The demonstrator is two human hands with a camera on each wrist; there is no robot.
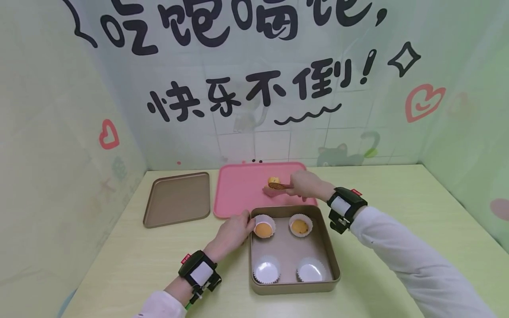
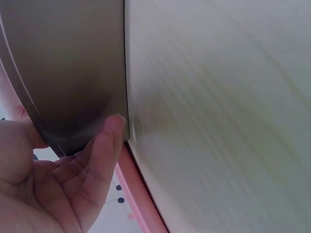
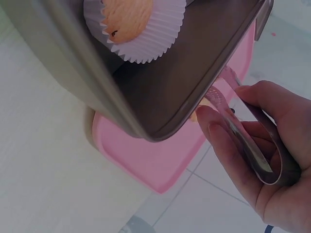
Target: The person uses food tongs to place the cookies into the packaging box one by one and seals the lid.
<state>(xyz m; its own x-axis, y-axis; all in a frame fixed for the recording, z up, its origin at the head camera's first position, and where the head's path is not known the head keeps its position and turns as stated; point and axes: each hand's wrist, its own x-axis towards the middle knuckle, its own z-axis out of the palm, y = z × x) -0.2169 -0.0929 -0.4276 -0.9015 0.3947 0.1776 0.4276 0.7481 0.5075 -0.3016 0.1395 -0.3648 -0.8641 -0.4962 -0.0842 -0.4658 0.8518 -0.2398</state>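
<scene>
A deep brown baking pan [image 1: 292,249] stands on the table. My left hand [image 1: 233,232] holds its back left corner, with the thumb at the rim and the fingers against the outer wall. Metal tongs [image 3: 257,145] are in my right hand [image 1: 308,184], held between thumb and fingers. Their tips lie around or beside a small golden cake [image 1: 273,180] on the pink tray [image 1: 238,190]; which of the two I cannot tell. Inside the pan, one cake [image 1: 263,230] sits in the back left paper cup and another [image 1: 299,227] in the back right one.
Two white paper cups, front left [image 1: 267,270] and front right [image 1: 311,270], stand in the pan with their white bottoms showing. A shallow brown tray [image 1: 179,198] lies at the back left. Printed walls [image 1: 274,141] enclose the table's back and sides.
</scene>
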